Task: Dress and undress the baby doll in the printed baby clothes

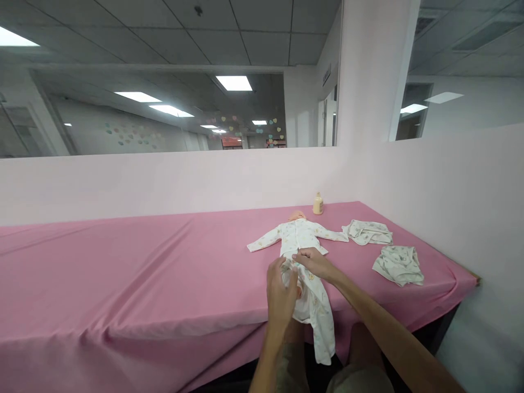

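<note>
A baby doll lies on its back with its head toward the wall, dressed in a white patterned long-sleeved top with the sleeves spread. My left hand is closed on bunched fabric of white baby pants. Across the waist area, my right hand pinches the same pants. One pant leg hangs over the front edge of the table, and a bit of the doll's foot shows beside my left fingers. The doll's other leg is hidden by cloth and hands.
A pink cloth covers the table against a white wall. A cream bottle stands behind the doll. Two folded pieces of patterned clothing, one farther back and one nearer, lie to the right. Wide windows are above the wall.
</note>
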The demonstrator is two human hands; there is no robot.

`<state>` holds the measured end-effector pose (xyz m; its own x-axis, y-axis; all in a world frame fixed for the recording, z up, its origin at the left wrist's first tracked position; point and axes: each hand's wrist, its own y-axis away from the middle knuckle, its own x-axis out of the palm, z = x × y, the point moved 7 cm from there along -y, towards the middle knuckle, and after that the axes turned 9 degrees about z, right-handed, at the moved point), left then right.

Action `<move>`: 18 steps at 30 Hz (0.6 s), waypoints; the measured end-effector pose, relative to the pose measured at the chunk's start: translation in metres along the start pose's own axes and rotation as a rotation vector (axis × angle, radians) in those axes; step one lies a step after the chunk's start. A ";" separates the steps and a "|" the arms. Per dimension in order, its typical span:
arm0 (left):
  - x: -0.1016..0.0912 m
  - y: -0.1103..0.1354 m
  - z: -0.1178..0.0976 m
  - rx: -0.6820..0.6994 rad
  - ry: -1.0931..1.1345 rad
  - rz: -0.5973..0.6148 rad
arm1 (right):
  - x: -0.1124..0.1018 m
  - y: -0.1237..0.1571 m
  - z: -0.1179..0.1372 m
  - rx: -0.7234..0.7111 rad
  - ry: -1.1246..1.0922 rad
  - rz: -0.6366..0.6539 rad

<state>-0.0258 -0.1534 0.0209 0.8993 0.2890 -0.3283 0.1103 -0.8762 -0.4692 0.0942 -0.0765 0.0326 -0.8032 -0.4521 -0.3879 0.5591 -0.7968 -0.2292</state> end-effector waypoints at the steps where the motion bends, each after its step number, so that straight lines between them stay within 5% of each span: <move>1: 0.005 -0.013 -0.001 -0.014 0.076 0.130 | 0.001 -0.002 0.003 -0.009 0.014 -0.015; 3: 0.011 -0.033 0.000 -0.063 0.167 0.334 | -0.001 -0.004 0.004 -0.014 0.050 -0.089; 7: 0.016 -0.047 0.004 -0.024 -0.005 0.541 | -0.006 0.001 -0.006 0.027 0.139 -0.249; 12: 0.030 -0.043 -0.005 0.110 -0.046 0.624 | -0.003 0.010 -0.008 -0.021 0.079 -0.266; 18: 0.036 -0.051 0.013 -0.250 0.313 0.672 | -0.003 0.074 -0.023 -0.007 0.127 -0.453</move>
<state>-0.0044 -0.0930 0.0228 0.8803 -0.4240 -0.2129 -0.4416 -0.8963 -0.0410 0.1430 -0.1251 -0.0035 -0.9354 -0.0068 -0.3535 0.1600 -0.8998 -0.4060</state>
